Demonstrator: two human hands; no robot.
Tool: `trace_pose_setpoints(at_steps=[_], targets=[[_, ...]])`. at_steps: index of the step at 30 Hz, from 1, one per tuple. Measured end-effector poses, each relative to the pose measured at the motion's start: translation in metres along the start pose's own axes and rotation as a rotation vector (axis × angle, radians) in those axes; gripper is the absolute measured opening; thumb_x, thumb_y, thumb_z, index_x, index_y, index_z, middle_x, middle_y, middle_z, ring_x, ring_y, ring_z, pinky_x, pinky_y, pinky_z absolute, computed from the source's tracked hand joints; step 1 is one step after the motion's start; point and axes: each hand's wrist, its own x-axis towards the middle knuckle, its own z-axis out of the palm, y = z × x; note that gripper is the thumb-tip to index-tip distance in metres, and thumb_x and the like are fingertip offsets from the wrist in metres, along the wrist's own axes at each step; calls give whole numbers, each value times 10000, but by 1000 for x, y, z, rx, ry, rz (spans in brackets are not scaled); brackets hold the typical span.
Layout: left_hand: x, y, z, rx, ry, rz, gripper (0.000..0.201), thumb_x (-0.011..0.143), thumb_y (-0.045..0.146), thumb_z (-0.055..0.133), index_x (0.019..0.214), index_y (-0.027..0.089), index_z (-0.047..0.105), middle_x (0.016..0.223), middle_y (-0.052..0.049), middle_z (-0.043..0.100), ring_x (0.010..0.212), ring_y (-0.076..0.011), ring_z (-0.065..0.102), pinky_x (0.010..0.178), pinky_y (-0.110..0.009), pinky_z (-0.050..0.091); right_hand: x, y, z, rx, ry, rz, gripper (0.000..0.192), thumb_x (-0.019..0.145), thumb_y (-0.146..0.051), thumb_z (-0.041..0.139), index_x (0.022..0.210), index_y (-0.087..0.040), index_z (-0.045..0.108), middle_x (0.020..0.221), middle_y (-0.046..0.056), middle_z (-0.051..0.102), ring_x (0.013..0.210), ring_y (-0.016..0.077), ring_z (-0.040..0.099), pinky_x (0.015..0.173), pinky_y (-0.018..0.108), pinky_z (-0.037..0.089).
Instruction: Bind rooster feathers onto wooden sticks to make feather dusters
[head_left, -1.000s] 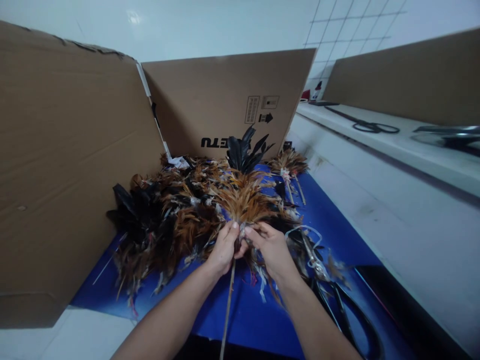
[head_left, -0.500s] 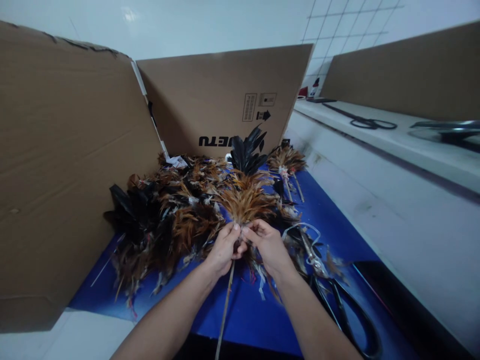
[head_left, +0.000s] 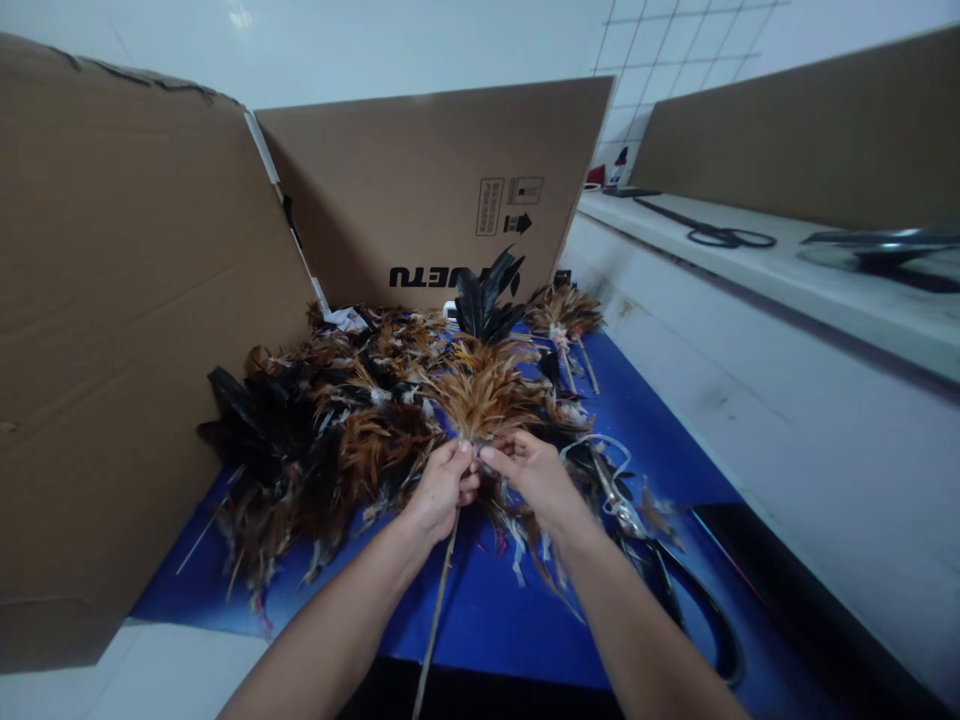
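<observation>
My left hand [head_left: 441, 488] and my right hand [head_left: 529, 472] meet at the base of a bunch of orange-brown feathers [head_left: 484, 392] bound on a thin stick [head_left: 435, 612]. The stick runs down toward me between my forearms. Both hands pinch the feather bunch where it joins the stick, fingertips touching. Beneath and behind lies a heap of brown and black feathers [head_left: 322, 440] on a blue mat [head_left: 495, 620].
Cardboard panels [head_left: 135, 330] stand at the left and back. Black scissors [head_left: 690, 610] and white string [head_left: 607, 470] lie to the right on the mat. A smaller feather bundle [head_left: 564, 315] sits at the back. A white counter [head_left: 757, 330] with another pair of scissors [head_left: 724, 237] runs along the right.
The view has drifted slightly; my hands and the feather bunch sit a little higher and farther from me. The grip on the bunch is unchanged.
</observation>
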Motion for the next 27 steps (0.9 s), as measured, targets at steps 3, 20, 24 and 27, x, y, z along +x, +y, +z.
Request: trace_pose_setpoints(at_steps=[3, 20, 24, 27], targets=[[-1, 5, -1, -17, -1, 20, 442, 684, 497, 674, 717, 165, 382, 634, 66, 384, 406, 12, 231, 353, -124, 105, -4, -10, -26, -199, 11, -70, 188, 657, -326, 701, 754, -179, 637, 687, 10, 635, 643, 152, 570, 620, 275, 440], [-1, 15, -3, -49, 29, 52, 477, 652, 496, 702, 699, 175, 352, 625, 65, 392, 404, 13, 224, 358, -132, 100, -27, 1, -68, -900, -341, -315, 138, 771, -177, 531, 724, -226, 651, 782, 48, 598, 779, 205, 554, 731, 341, 430], [-1, 14, -4, -55, 24, 45, 461, 666, 483, 696, 698, 172, 358, 627, 64, 396, 406, 13, 227, 360, -129, 104, -22, -14, -78, -579, -205, -180, 125, 751, -339, 601, 737, -221, 638, 805, 39, 621, 721, 188, 570, 640, 306, 442], [-1, 11, -5, -54, 12, 45, 441, 687, 474, 681, 698, 170, 360, 629, 63, 396, 408, 12, 222, 359, -127, 107, -23, -26, -80, -337, -90, -20, 244, 699, -436, 660, 761, -207, 603, 642, 9, 620, 553, 145, 533, 525, 267, 408]])
